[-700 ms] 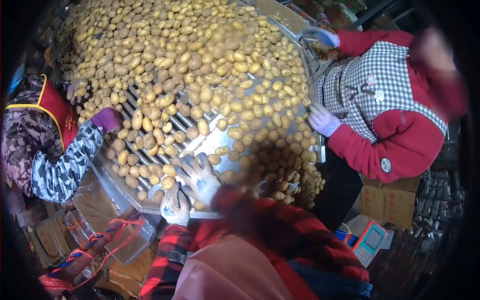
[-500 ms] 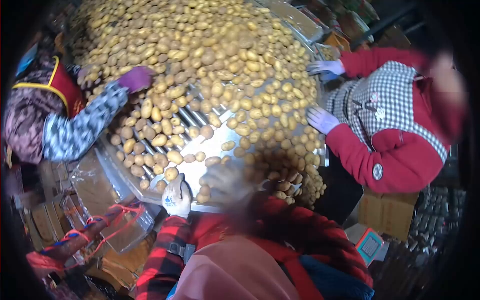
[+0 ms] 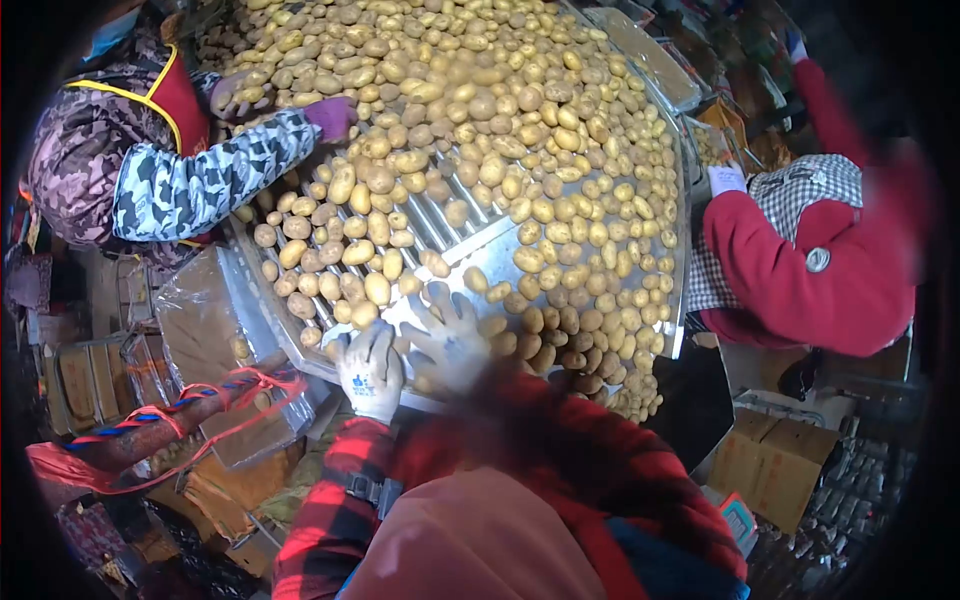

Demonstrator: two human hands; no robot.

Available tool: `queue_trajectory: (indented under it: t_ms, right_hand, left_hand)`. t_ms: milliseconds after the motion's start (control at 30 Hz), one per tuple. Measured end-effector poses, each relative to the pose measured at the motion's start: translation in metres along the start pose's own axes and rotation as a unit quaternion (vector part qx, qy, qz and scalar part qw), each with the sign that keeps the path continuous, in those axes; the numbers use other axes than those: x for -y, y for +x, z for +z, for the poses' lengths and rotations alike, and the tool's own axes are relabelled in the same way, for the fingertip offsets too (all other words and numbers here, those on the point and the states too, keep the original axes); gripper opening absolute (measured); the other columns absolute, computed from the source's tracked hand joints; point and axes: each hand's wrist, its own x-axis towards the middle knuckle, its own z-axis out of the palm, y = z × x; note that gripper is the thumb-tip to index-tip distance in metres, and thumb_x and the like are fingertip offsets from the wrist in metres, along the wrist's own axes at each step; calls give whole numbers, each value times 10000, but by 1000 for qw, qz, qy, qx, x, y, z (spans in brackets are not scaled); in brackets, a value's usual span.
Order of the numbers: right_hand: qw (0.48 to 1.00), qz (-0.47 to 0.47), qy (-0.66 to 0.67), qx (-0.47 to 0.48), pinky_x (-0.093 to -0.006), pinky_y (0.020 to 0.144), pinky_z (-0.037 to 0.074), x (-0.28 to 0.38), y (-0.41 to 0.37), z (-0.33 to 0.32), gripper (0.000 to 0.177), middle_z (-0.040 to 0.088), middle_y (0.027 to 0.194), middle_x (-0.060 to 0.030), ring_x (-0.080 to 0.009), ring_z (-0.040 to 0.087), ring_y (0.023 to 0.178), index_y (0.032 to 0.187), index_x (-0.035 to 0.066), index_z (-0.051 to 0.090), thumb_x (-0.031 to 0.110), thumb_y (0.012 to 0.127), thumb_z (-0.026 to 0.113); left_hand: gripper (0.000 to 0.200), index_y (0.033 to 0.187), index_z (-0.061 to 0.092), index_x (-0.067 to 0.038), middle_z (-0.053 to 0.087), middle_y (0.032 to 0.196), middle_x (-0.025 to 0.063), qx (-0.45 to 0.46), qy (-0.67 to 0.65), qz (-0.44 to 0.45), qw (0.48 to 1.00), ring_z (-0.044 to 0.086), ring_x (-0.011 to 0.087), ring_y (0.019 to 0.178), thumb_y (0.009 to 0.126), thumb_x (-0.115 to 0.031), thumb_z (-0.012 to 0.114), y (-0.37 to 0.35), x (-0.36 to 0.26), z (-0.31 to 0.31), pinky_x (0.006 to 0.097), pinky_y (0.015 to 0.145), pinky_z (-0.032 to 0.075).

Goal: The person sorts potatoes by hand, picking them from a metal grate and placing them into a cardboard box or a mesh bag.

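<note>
Fingers (image 3: pixel 382 338) of left hand (image 3: pixel 370 375) rest near potato (image 3: pixel 377 288), long axis pointing away.

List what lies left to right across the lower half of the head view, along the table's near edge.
Rope-wrapped pole → left hand → right hand → potatoes at the table corner → cardboard box.

Yellow-brown potatoes (image 3: pixel 470 110) cover a silver table (image 3: pixel 480 240); white gloves on left hand (image 3: pixel 368 370) and right hand (image 3: pixel 447 338), red-black plaid sleeves.
</note>
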Motion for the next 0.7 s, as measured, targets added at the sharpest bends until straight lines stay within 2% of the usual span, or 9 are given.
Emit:
queue_trajectory:
  t_ms: [67, 133, 167, 267, 333, 400, 600, 667, 700]
  right_hand:
    - [995, -73, 49, -37, -567, 1063, 344, -20, 2, 2, 384, 549, 1398, -128, -348, 468, 1329, 1180, 149, 672, 295, 826, 679]
    - [990, -42, 126, -48, -526, 1048, 388, -38, 43, -28, 421, 567, 1368, -141, -360, 544, 1242, 1213, 121, 657, 220, 806, 697]
    - [984, -59, 85, -148, -512, 1024, 419, -52, 65, -28, 486, 569, 1342, -174, -395, 572, 1189, 1259, 93, 628, 172, 787, 713]
    - [981, 3, 44, -191, -544, 1074, 354, -96, 152, -14, 591, 453, 1458, -205, -426, 428, 1313, 1385, 125, 549, 296, 838, 692]
    - [989, 83, -40, -115, -669, 1041, 307, -115, 183, 35, 594, 410, 1513, -179, -489, 356, 1353, 1390, 258, 562, 401, 826, 680]
    - [989, 109, 2, -101, -694, 1051, 284, -78, 178, 29, 592, 364, 1558, -169, -519, 332, 1371, 1367, 284, 579, 430, 803, 689]
    - [993, -107, 55, 15, -645, 1099, 299, -47, 63, 16, 518, 409, 1543, -155, -422, 421, 1358, 1285, 260, 624, 375, 788, 710]
    - [992, -120, 41, -18, -522, 1048, 404, -74, 83, -33, 466, 571, 1331, -104, -324, 539, 1223, 1215, 148, 645, 279, 774, 718]
    - [985, 6, 173, 3, -511, 985, 422, -110, 93, -26, 465, 597, 1246, -117, -318, 551, 1165, 1219, 100, 633, 217, 773, 700]
  left_hand:
    - [310, 1134, 691, -125, 682, 1150, 89, -11, -6, -8, 1000, 636, 291, 1094, 826, -113, 659, -8, 8, 5, 521, 1039, 412]
    - [297, 1118, 697, -130, 686, 1139, 91, 11, -53, -35, 998, 638, 293, 1081, 825, -98, 659, -10, 2, 3, 499, 1015, 435]
    - [289, 1105, 698, -127, 688, 1141, 93, -9, -55, -31, 998, 639, 302, 1066, 821, -88, 658, -13, 0, 3, 491, 1004, 446]
    - [286, 1098, 701, -128, 689, 1153, 93, 11, -61, -48, 997, 639, 306, 1059, 816, -91, 665, -16, -9, 1, 485, 997, 453]
    - [281, 1093, 704, -127, 692, 1149, 92, 17, -59, -55, 997, 641, 308, 1053, 817, -94, 664, -15, -14, 2, 482, 990, 458]
    - [272, 1084, 709, -126, 697, 1140, 89, 24, -65, -59, 996, 645, 311, 1042, 817, -99, 662, -12, -13, 2, 476, 977, 468]
    - [235, 1033, 716, -81, 714, 1051, 116, 14, -99, -34, 994, 665, 334, 924, 826, -81, 604, 1, -9, 4, 471, 822, 490]
    - [239, 1041, 713, -83, 713, 1066, 118, 3, -87, -39, 995, 665, 331, 943, 825, -91, 611, -4, -11, 1, 467, 855, 489]
    - [254, 1056, 710, -90, 712, 1083, 116, -16, -87, -31, 996, 663, 327, 965, 817, -88, 622, -8, -8, 4, 464, 886, 486]
